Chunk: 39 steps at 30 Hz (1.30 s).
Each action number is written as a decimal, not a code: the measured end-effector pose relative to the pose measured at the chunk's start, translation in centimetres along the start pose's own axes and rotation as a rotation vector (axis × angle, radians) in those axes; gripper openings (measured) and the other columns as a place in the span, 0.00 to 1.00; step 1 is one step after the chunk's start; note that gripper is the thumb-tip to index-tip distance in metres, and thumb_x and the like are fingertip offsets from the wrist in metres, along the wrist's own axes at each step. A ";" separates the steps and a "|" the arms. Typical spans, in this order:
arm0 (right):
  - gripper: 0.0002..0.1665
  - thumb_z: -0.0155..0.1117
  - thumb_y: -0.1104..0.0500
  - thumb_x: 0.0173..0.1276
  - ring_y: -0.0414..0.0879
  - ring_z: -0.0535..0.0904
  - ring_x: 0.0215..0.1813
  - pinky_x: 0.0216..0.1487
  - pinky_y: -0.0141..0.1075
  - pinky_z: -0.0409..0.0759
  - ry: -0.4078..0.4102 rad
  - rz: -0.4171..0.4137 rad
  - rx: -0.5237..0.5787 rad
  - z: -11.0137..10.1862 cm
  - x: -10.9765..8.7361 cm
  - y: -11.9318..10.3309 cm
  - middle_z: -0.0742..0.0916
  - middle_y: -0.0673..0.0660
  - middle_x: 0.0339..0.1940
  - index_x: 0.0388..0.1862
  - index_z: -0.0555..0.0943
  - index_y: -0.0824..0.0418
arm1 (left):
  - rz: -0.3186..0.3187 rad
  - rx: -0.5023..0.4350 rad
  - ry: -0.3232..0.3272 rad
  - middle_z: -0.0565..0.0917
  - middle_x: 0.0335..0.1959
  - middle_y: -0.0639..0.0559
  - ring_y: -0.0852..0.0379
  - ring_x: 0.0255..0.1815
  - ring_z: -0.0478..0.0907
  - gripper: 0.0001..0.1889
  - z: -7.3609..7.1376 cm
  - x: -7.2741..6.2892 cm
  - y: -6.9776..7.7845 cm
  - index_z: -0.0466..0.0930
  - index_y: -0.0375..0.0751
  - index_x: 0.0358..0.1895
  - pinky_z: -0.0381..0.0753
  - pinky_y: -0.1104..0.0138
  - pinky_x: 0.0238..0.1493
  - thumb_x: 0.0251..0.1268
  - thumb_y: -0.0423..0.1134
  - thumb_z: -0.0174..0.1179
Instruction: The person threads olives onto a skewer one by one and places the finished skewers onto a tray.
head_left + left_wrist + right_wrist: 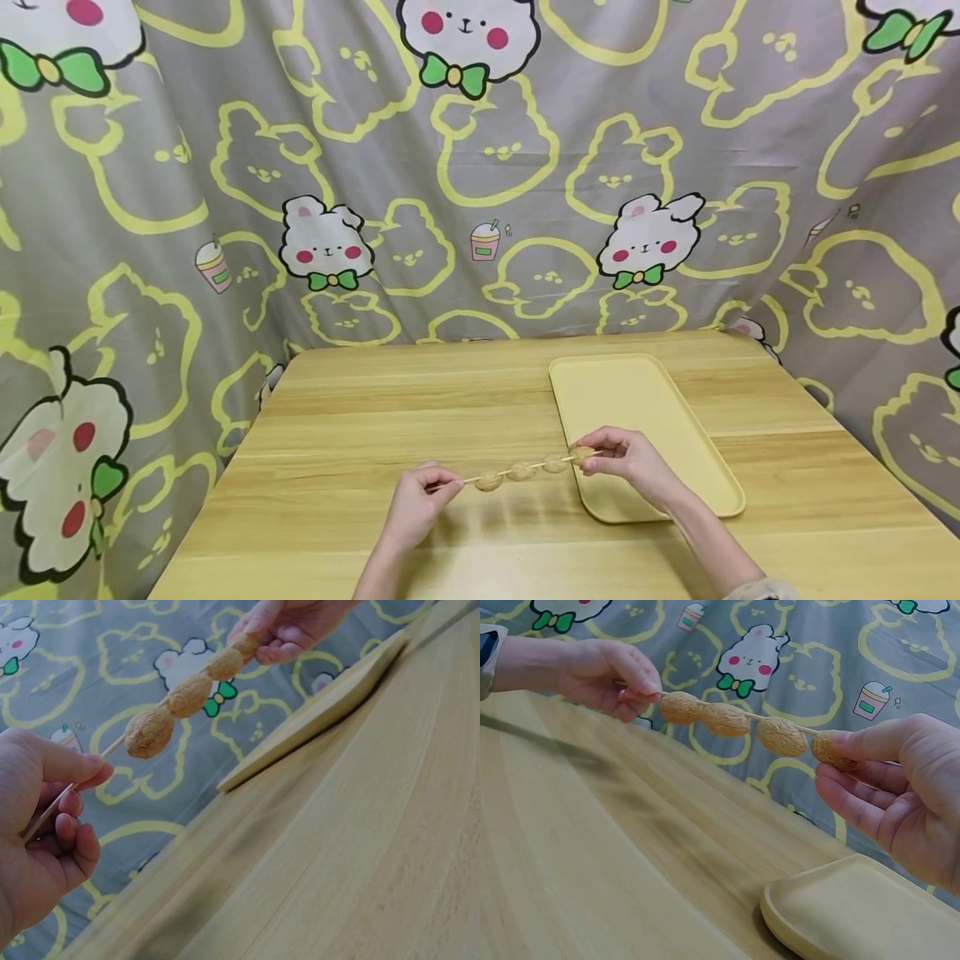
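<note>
A thin wooden skewer (112, 747) carries several brown, wrinkled balls (781, 736) in a row; their exact kind is unclear. My left hand (417, 505) pinches the bare end of the skewer between thumb and forefinger. At the other end, my right hand (628, 460) pinches the outermost ball (832, 752) with thumb and fingers, and the skewer's tip sticks out a little past it. Held nearly level, the loaded skewer hangs above the table and casts a shadow. The right hand is over the left edge of a yellow tray (637, 383).
The tray lies flat on the right half of the wooden table (360, 417), with nothing seen on it. A grey curtain (480, 167) with cartoon figures hangs behind the table and along its sides.
</note>
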State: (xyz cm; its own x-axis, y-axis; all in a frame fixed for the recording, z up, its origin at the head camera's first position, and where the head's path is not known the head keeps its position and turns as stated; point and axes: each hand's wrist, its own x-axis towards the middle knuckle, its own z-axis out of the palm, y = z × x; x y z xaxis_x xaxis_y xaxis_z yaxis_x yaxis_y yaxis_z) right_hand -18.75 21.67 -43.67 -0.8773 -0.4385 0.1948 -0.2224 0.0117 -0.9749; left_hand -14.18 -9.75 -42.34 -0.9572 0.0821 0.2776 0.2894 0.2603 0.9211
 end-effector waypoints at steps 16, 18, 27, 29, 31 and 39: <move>0.21 0.60 0.67 0.63 0.43 0.82 0.36 0.43 0.36 0.79 0.053 -0.015 -0.042 -0.3 0.1 0.4 0.83 0.51 0.37 0.51 0.71 0.80 | -0.031 0.050 -0.253 0.80 0.34 0.41 0.65 0.31 0.72 0.08 -0.7 -0.2 -2.2 0.82 0.29 0.39 0.73 0.73 0.33 0.62 0.31 0.57; 0.22 0.61 0.65 0.63 0.44 0.82 0.36 0.44 0.36 0.79 0.062 0.004 -0.058 -0.5 0.1 0.5 0.84 0.51 0.37 0.52 0.71 0.79 | 0.024 0.061 -0.306 0.81 0.35 0.42 0.65 0.32 0.72 0.09 -0.7 -0.1 -3.5 0.82 0.29 0.40 0.73 0.72 0.32 0.63 0.33 0.57; 0.23 0.62 0.66 0.61 0.45 0.82 0.35 0.43 0.37 0.79 0.129 0.020 -0.049 -0.5 1.0 0.2 0.83 0.53 0.36 0.51 0.70 0.79 | -0.055 0.062 -0.376 0.82 0.37 0.42 0.66 0.31 0.73 0.08 0.0 -0.1 -4.1 0.82 0.30 0.39 0.73 0.73 0.31 0.61 0.30 0.57; 0.23 0.62 0.67 0.61 0.45 0.81 0.36 0.42 0.38 0.80 0.149 0.015 -0.026 -0.6 1.2 0.0 0.83 0.53 0.35 0.51 0.70 0.79 | -0.088 0.044 -0.380 0.82 0.37 0.41 0.65 0.30 0.73 0.07 0.4 -0.2 -4.1 0.82 0.29 0.39 0.73 0.73 0.31 0.61 0.29 0.57; 0.23 0.62 0.68 0.61 0.44 0.81 0.37 0.42 0.38 0.80 0.164 0.008 -0.014 -0.6 1.4 -0.1 0.83 0.54 0.35 0.51 0.69 0.80 | -0.110 0.025 -0.378 0.82 0.36 0.41 0.65 0.30 0.73 0.07 0.9 -0.2 -4.0 0.82 0.29 0.39 0.73 0.73 0.31 0.60 0.29 0.57; 0.23 0.60 0.68 0.62 0.44 0.80 0.38 0.43 0.37 0.80 0.217 0.024 -0.005 -0.7 2.1 -0.5 0.81 0.56 0.35 0.53 0.69 0.81 | -0.135 -0.024 -0.397 0.83 0.34 0.40 0.63 0.28 0.75 0.07 2.4 -0.4 -4.1 0.82 0.28 0.37 0.75 0.73 0.30 0.57 0.27 0.59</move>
State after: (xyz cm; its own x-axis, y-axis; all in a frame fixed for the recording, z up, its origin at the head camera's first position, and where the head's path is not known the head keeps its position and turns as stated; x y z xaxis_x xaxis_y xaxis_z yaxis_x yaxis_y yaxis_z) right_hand -20.79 21.31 -42.68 -0.9532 -0.2340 0.1913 -0.2025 0.0248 -0.9790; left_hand -15.00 -8.56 -46.84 -0.9097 0.4141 0.0319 0.1572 0.2721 0.9493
